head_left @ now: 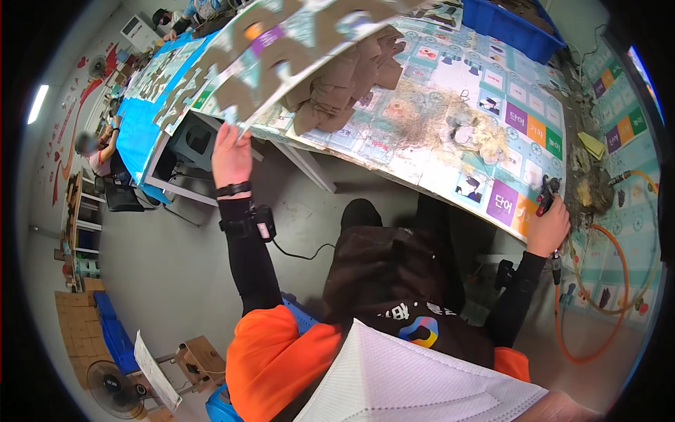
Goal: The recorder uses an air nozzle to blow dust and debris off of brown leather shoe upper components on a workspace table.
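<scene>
My left hand (230,155) is raised and grips the near edge of a large printed cardboard sheet (281,49) with die-cut puzzle-like shapes, lifted above the table. A black band and a small device sit on that wrist. My right hand (548,225) rests at the table's near right corner, closed around a small black and red tool (548,194) with an orange hose (613,243) running from it. A stack of brown cardboard cut-outs (344,81) lies on the table under the raised sheet.
The table (450,105) is covered with printed sheets and a pile of paper dust and scraps (457,126). A blue crate (506,28) stands at the far edge. Other people work at a long blue table on the left. A fan and boxes stand on the floor.
</scene>
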The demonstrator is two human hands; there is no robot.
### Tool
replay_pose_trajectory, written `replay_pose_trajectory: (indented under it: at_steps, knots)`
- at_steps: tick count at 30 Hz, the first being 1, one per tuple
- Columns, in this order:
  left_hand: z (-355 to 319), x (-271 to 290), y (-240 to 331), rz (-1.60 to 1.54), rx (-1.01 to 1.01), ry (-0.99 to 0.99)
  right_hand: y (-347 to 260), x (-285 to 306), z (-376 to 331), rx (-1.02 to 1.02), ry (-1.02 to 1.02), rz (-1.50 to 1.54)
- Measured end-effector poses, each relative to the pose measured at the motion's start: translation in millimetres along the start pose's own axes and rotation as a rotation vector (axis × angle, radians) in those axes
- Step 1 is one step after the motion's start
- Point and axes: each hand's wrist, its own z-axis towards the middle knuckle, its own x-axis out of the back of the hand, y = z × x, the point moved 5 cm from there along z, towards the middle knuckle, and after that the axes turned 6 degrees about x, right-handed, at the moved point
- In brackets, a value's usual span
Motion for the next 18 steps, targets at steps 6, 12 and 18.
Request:
replay_pose_trajectory:
  at_steps: [6,12,18]
  knots:
    - [39,96,30,0.066,-0.102,0.138,5,-5,1,-0.010,0.001,-0.009]
    - [68,158,8,0.074,-0.134,0.389,2,-4,1,-0.010,0.003,-0.003]
    - [75,167,-18,0.062,-0.151,0.444,6,-6,-1,0.000,0.004,-0.012]
